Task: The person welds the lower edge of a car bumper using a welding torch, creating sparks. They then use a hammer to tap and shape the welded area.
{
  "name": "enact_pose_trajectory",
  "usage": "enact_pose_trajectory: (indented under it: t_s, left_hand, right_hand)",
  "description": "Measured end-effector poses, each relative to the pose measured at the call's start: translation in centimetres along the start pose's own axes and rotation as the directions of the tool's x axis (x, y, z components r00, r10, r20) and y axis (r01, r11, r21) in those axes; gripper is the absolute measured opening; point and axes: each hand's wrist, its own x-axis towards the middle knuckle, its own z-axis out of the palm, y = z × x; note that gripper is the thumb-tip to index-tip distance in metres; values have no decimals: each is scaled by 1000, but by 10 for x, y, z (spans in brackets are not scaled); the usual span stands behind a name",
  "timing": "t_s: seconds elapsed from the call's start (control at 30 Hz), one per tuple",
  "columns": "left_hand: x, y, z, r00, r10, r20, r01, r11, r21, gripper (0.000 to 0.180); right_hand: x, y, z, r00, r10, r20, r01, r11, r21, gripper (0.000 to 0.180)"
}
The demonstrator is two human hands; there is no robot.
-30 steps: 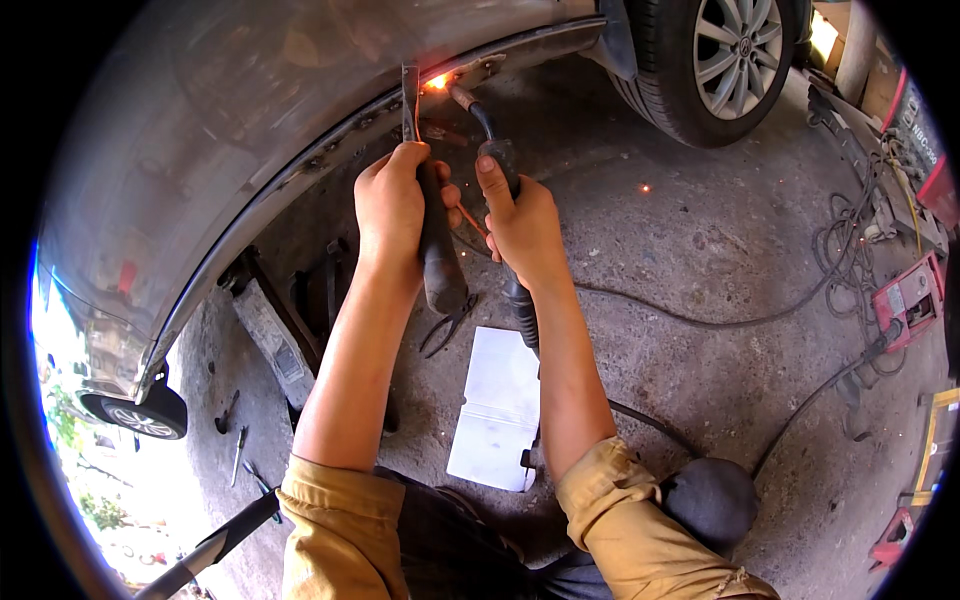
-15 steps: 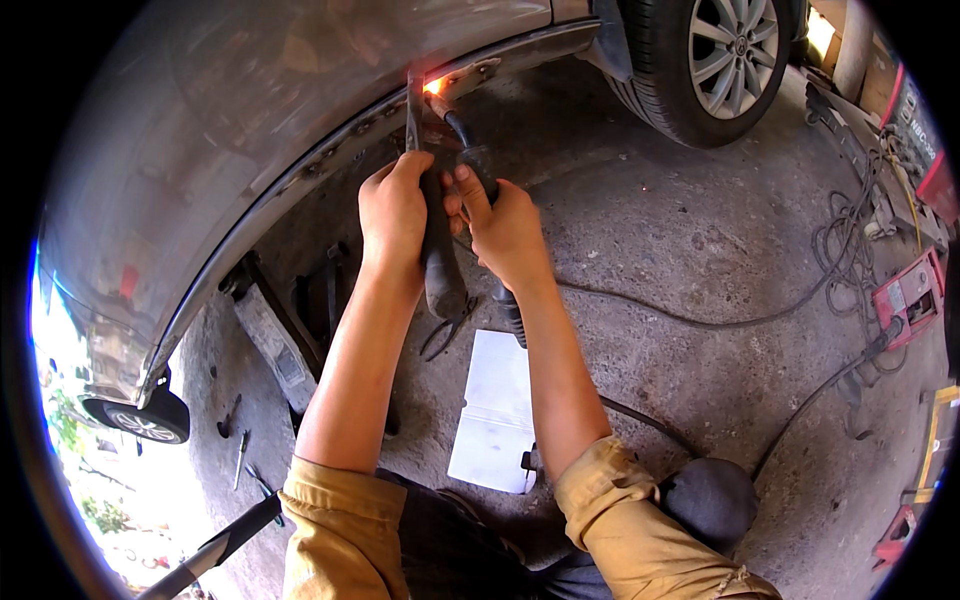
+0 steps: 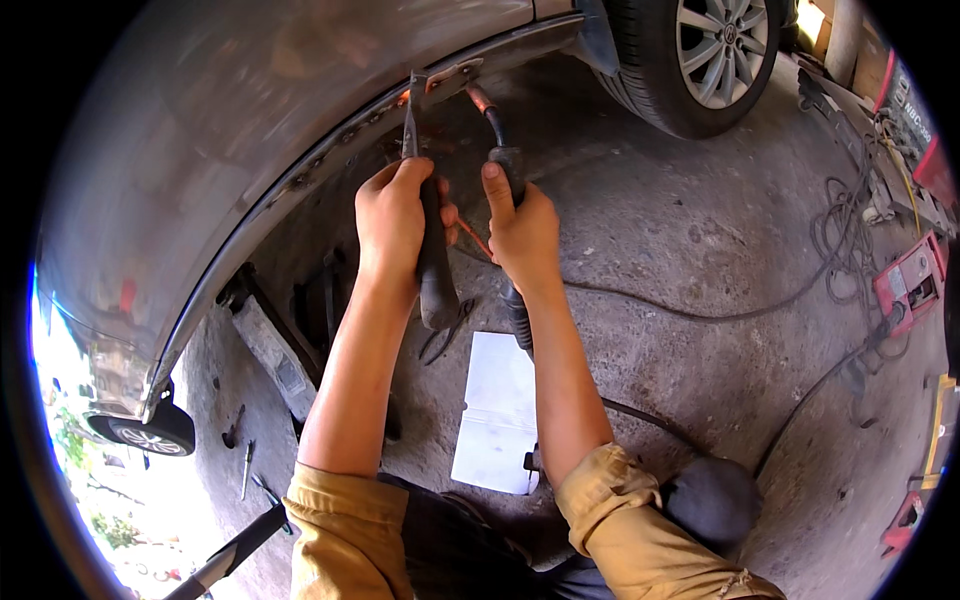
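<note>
My left hand [image 3: 392, 215] is closed round the black rubber grip of a hammer [image 3: 436, 270]. The hammer's narrow metal end reaches up to the lower sill [image 3: 330, 150] of a grey car, beside a small orange glow. In my right hand [image 3: 525, 235] is a welding torch [image 3: 507, 165], gripped by its black handle with the thumb along the top. Its copper-coloured nozzle [image 3: 481, 98] points up near the sill, to the right of the hammer, with no arc showing. Rough weld marks run along the sill's seam.
A car wheel [image 3: 725, 60] stands at the upper right. Cables [image 3: 840, 240] trail across the concrete to a red-framed box [image 3: 912, 282]. A white sheet [image 3: 495, 410] lies below my hands, pliers [image 3: 447, 335] beside it. A jack-like metal piece [image 3: 275, 350] sits at left.
The bright arc at the sill has gone out, leaving a dull glow. My right hand has drawn the torch right, away from the hammer. The left hand has barely moved.
</note>
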Motion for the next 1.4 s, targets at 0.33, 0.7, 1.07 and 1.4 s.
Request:
enact_pose_trajectory:
  t_s: [0.33,0.7,1.07,1.4]
  left_hand:
    - [27,-14,10,999,22,-37,-23,1000,-17,19]
    - [21,-12,44,999,-48,3,48,989,-137,19]
    - [26,-9,39,998,-64,8,65,994,-89,20]
    - [34,-7,27,998,-30,56,36,993,-109,21]
  right_hand:
    - [12,0,-34,998,-33,-60,36,997,63,70]
    - [23,-13,-18,992,-53,113,39,991,127,64]
    - [25,-13,-13,989,-83,119,69,991,119,58]
    - [24,-20,-16,991,-72,117,71,997,11,66]
